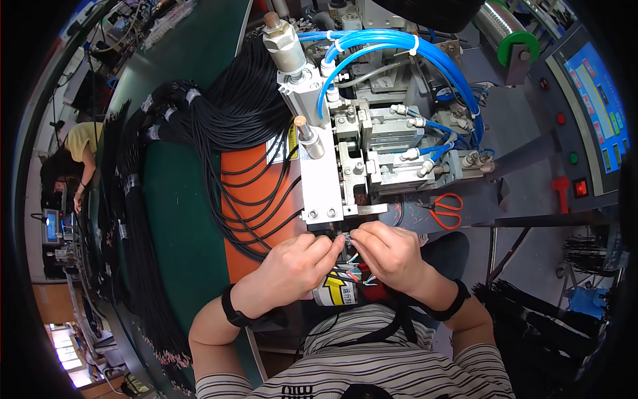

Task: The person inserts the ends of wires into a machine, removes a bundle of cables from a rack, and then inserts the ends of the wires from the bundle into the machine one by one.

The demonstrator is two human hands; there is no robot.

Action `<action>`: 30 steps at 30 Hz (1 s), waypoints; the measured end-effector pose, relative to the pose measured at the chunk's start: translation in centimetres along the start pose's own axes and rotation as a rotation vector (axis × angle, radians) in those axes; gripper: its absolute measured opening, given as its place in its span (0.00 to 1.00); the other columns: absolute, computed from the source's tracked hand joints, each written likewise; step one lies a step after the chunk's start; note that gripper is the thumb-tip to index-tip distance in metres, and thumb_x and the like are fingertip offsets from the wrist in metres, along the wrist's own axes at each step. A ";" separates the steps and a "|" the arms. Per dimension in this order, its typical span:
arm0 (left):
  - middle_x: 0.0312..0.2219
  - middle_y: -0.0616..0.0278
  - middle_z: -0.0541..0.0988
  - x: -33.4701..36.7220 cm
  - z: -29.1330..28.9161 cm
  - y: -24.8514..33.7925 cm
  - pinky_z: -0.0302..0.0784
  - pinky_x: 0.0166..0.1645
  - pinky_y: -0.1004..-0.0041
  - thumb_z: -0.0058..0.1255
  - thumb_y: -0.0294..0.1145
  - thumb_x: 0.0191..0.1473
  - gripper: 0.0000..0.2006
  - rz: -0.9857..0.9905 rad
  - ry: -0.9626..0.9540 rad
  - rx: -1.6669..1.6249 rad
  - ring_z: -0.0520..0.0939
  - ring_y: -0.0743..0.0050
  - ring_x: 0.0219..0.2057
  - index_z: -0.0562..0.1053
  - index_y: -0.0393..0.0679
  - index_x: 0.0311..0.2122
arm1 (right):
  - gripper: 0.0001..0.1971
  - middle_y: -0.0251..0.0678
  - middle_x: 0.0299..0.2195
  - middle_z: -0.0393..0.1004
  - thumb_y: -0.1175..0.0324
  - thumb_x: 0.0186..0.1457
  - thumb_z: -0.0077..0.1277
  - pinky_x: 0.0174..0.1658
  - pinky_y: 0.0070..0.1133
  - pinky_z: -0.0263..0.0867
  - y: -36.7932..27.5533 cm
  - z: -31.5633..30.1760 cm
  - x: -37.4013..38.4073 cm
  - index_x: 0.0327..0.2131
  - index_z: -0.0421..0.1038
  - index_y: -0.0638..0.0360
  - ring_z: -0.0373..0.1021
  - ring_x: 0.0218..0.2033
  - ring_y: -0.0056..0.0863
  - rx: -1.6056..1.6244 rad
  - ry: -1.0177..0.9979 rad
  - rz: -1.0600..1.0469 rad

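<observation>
Coloured wire ends [350, 257] pinched by left hand [299, 266] and right hand [392, 253] beneath the press machine [332, 193]

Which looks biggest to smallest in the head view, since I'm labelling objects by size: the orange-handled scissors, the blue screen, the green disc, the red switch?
1. Blue screen, though it bends at the picture's rim.
2. Green disc and orange-handled scissors: too alike to rank.
3. Red switch.

The scene is viewed from a single head-worn fisheye camera, aimed steeply down and forward. The left hand [299, 263] and right hand [392, 253] are seen close, mid-frame; the machine [359, 146] is seen just beyond, edges bent toward the rim.
</observation>
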State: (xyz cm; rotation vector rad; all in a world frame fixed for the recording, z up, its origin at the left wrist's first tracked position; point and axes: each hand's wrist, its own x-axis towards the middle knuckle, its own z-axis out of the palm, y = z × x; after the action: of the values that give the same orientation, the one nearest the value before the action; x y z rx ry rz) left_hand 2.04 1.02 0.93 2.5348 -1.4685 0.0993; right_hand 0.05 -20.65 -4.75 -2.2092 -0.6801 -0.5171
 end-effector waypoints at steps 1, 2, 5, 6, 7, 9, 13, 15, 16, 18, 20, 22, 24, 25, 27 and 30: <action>0.28 0.64 0.68 0.0 0.0 0.0 0.72 0.30 0.76 0.53 0.26 0.40 0.26 0.000 0.000 -0.001 0.71 0.72 0.28 0.72 0.32 0.50 | 0.09 0.35 0.30 0.74 0.75 0.48 0.59 0.26 0.22 0.69 0.0 -0.1 0.1 0.34 0.74 0.62 0.74 0.25 0.30 0.004 -0.001 -0.012; 0.28 0.64 0.68 0.0 0.0 0.0 0.72 0.30 0.76 0.53 0.27 0.40 0.26 0.000 0.000 -0.003 0.71 0.72 0.28 0.72 0.32 0.50 | 0.10 0.35 0.30 0.74 0.76 0.46 0.60 0.25 0.22 0.68 0.0 -0.3 0.2 0.34 0.74 0.62 0.74 0.24 0.30 0.006 -0.003 -0.024; 0.28 0.63 0.68 0.0 0.1 0.1 0.72 0.30 0.76 0.52 0.27 0.40 0.26 0.005 0.003 0.002 0.71 0.72 0.28 0.72 0.32 0.50 | 0.10 0.35 0.30 0.74 0.76 0.46 0.60 0.25 0.22 0.68 0.2 0.0 0.2 0.34 0.74 0.62 0.74 0.23 0.30 0.009 0.014 -0.043; 0.28 0.64 0.68 0.0 0.1 0.1 0.72 0.30 0.76 0.52 0.27 0.40 0.26 0.008 0.005 0.010 0.71 0.72 0.28 0.72 0.32 0.50 | 0.09 0.34 0.30 0.74 0.75 0.47 0.59 0.25 0.22 0.68 0.2 0.2 0.2 0.34 0.74 0.62 0.74 0.24 0.29 0.010 0.033 -0.052; 0.28 0.64 0.68 0.0 0.1 0.1 0.72 0.30 0.76 0.52 0.27 0.40 0.26 0.012 0.008 0.018 0.71 0.72 0.28 0.72 0.32 0.50 | 0.08 0.34 0.31 0.74 0.73 0.49 0.57 0.26 0.22 0.69 0.2 0.5 0.3 0.34 0.74 0.61 0.74 0.24 0.29 0.011 0.051 -0.061; 0.28 0.64 0.68 0.0 0.2 0.2 0.72 0.30 0.76 0.52 0.27 0.40 0.26 0.015 0.008 0.024 0.71 0.72 0.28 0.72 0.32 0.50 | 0.09 0.34 0.30 0.74 0.75 0.47 0.58 0.25 0.23 0.68 0.0 0.7 0.6 0.34 0.74 0.61 0.73 0.23 0.30 0.023 0.063 -0.041; 0.28 0.63 0.68 0.1 0.3 0.4 0.72 0.30 0.77 0.52 0.27 0.41 0.25 0.000 -0.002 0.037 0.71 0.72 0.28 0.72 0.31 0.49 | 0.10 0.35 0.29 0.73 0.78 0.44 0.60 0.22 0.23 0.67 -0.5 0.2 1.0 0.34 0.74 0.61 0.72 0.21 0.30 0.015 0.007 0.034; 0.29 0.63 0.68 0.2 0.2 0.6 0.72 0.31 0.77 0.52 0.27 0.41 0.25 -0.035 -0.018 0.044 0.71 0.72 0.28 0.72 0.31 0.49 | 0.10 0.36 0.30 0.73 0.78 0.45 0.58 0.22 0.23 0.67 -0.9 -0.4 1.3 0.34 0.74 0.60 0.72 0.21 0.30 -0.055 -0.145 0.105; 0.29 0.63 0.68 0.2 0.1 0.6 0.72 0.31 0.77 0.52 0.27 0.41 0.25 -0.037 -0.018 0.045 0.71 0.72 0.28 0.72 0.31 0.49 | 0.10 0.36 0.30 0.73 0.78 0.45 0.58 0.22 0.23 0.67 -1.1 -0.5 1.5 0.34 0.74 0.60 0.72 0.21 0.30 -0.053 -0.146 0.104; 0.30 0.62 0.69 0.6 -0.2 0.7 0.73 0.32 0.75 0.52 0.26 0.41 0.24 -0.087 -0.042 0.006 0.72 0.69 0.29 0.73 0.32 0.48 | 0.08 0.38 0.28 0.74 0.76 0.48 0.57 0.22 0.22 0.67 -1.3 -0.8 1.7 0.34 0.74 0.62 0.72 0.20 0.31 -0.106 -0.227 0.138; 0.31 0.61 0.70 0.6 -0.3 0.7 0.73 0.33 0.74 0.52 0.26 0.41 0.24 -0.109 -0.051 -0.008 0.73 0.68 0.30 0.73 0.33 0.48 | 0.07 0.38 0.27 0.74 0.75 0.49 0.57 0.22 0.22 0.66 -1.1 -0.7 1.5 0.34 0.74 0.63 0.72 0.20 0.31 -0.136 -0.262 0.152; 0.32 0.59 0.71 0.2 -0.1 0.6 0.73 0.34 0.70 0.53 0.24 0.39 0.24 -0.159 0.006 -0.101 0.74 0.65 0.32 0.73 0.34 0.47 | 0.07 0.37 0.25 0.75 0.74 0.53 0.55 0.21 0.20 0.66 0.1 -0.2 0.6 0.35 0.73 0.64 0.72 0.19 0.26 0.398 -0.226 0.504; 0.33 0.59 0.71 -0.6 -0.1 0.3 0.73 0.34 0.68 0.54 0.23 0.39 0.24 -0.170 0.039 -0.134 0.74 0.63 0.32 0.73 0.35 0.47 | 0.07 0.37 0.24 0.75 0.73 0.54 0.55 0.21 0.20 0.65 0.7 0.1 0.2 0.36 0.73 0.64 0.72 0.19 0.24 0.667 -0.185 0.660; 0.34 0.58 0.72 -1.6 0.0 -0.2 0.73 0.35 0.67 0.55 0.22 0.38 0.25 -0.199 0.081 -0.128 0.75 0.61 0.33 0.73 0.36 0.48 | 0.06 0.37 0.23 0.75 0.73 0.56 0.53 0.21 0.21 0.65 0.6 0.4 0.2 0.35 0.73 0.65 0.72 0.19 0.25 0.620 -0.166 0.625; 0.35 0.56 0.73 -3.2 0.5 -0.8 0.73 0.36 0.65 0.56 0.20 0.36 0.27 -0.255 0.167 -0.121 0.76 0.59 0.34 0.72 0.37 0.49 | 0.06 0.37 0.20 0.74 0.72 0.58 0.51 0.21 0.22 0.65 0.5 0.9 0.0 0.34 0.73 0.65 0.72 0.18 0.26 0.525 -0.130 0.558; 0.33 0.55 0.73 -4.0 1.2 -0.1 0.72 0.34 0.65 0.58 0.20 0.38 0.25 -0.319 0.149 -0.071 0.76 0.57 0.32 0.72 0.37 0.47 | 0.05 0.36 0.24 0.76 0.73 0.58 0.52 0.23 0.19 0.65 0.9 1.0 -0.7 0.34 0.74 0.65 0.71 0.21 0.17 0.346 -0.073 0.430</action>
State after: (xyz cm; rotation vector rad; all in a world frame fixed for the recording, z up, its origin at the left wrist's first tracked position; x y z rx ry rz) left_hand 0.04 4.23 -0.86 2.6027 -0.9836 0.1779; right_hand 0.16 -20.59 -6.29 -1.9697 -0.2866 -0.0901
